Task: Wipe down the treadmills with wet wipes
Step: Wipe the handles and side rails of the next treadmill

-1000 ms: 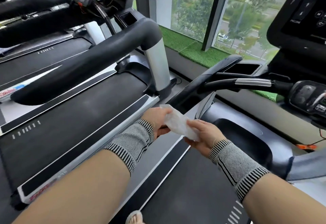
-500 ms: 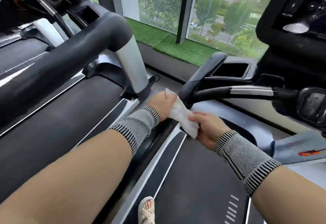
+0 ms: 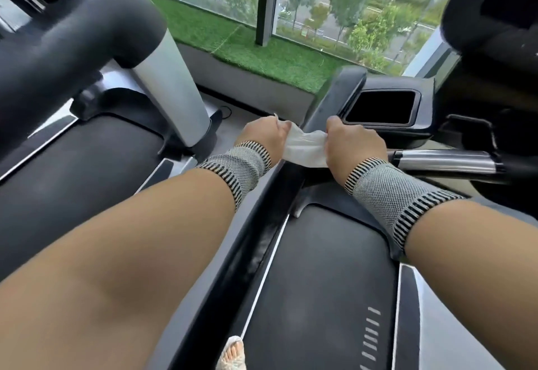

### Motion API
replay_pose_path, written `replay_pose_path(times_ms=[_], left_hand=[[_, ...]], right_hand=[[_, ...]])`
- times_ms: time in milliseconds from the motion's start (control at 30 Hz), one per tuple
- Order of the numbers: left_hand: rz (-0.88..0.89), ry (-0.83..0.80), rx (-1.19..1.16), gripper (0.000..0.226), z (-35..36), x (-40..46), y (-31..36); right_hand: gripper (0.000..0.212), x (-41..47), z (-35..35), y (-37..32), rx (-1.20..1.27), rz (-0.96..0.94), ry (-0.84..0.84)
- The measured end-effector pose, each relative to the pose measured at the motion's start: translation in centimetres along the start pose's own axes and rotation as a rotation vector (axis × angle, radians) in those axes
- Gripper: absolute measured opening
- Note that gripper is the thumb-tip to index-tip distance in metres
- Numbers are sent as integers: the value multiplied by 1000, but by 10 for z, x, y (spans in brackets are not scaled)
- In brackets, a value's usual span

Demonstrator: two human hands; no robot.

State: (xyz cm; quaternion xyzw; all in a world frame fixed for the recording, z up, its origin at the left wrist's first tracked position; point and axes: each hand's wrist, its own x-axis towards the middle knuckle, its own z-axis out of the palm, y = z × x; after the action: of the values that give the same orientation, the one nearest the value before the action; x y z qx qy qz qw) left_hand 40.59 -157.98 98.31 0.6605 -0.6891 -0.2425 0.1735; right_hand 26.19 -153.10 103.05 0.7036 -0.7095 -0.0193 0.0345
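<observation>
Both hands hold one white wet wipe (image 3: 305,148) stretched between them above the black left handrail (image 3: 334,98) of the near treadmill (image 3: 320,282). The left hand (image 3: 266,135) grips the wipe's left end; its fingers are curled round the material, a small corner of which sticks up above the fist. The right hand (image 3: 352,142) grips the right end with its fingers folded down over the far side of the handrail, so that the fingertips are hidden. The wipe's loose lower edge hangs between the two wrists, each wearing a grey knitted wristband (image 3: 393,195). Just beyond the right hand lies the dark cup recess (image 3: 381,107) of the console; a silver grip bar (image 3: 442,161) runs to the right of the wrist. A neighbouring treadmill (image 3: 72,165) stands to the left. A strip of green artificial turf (image 3: 262,52) lies below the window.

Compared with half a second ago, the hands have moved forward along the handrail towards the cup recess, and the wipe, then held slanting and bunched, is now pulled more nearly level between them.
</observation>
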Motion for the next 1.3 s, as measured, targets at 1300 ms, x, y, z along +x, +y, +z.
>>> replay_pose_path(times_ms=[1300], left_hand=[[71,-151,215,35,17,-60,-45]], right_hand=[[20,-71,40,-46,9,-111,-46]])
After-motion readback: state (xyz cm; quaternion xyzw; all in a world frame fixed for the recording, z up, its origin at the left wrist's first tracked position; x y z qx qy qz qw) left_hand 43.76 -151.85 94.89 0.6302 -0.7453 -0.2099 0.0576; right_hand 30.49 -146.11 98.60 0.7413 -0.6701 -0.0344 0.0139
